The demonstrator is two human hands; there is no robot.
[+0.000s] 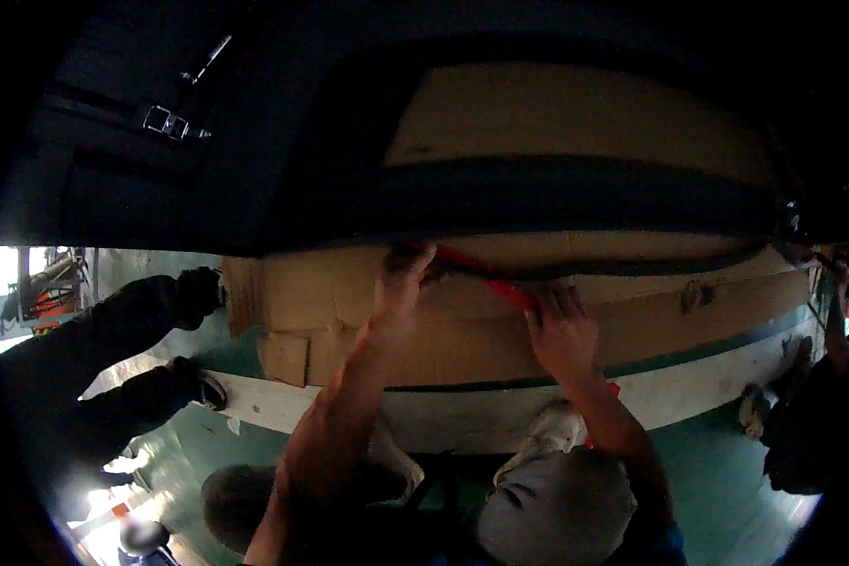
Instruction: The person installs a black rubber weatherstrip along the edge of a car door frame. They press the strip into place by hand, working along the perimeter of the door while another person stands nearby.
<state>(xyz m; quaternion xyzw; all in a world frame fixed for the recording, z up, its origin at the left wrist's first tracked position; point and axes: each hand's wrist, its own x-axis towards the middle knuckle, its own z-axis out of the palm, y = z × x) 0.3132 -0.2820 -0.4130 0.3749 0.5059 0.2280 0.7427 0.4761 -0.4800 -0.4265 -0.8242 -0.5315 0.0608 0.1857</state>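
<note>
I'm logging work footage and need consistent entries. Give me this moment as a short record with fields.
Left hand: at the left end of a red strip; grip unclear
Right hand: at the strip's right end, over brown cardboard; grip unclear
Metal buckle: upper left, against dark material
Other people: dark-clothed legs at left; someone partly visible at right

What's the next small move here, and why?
Probably a gentle pull on the red strip with the right hand, keeping the left hand steady: the strip slants across the cardboard between them, left hand near its upper end, right hand at its lower visible part. Too dim to tell how firmly either holds it.
</note>
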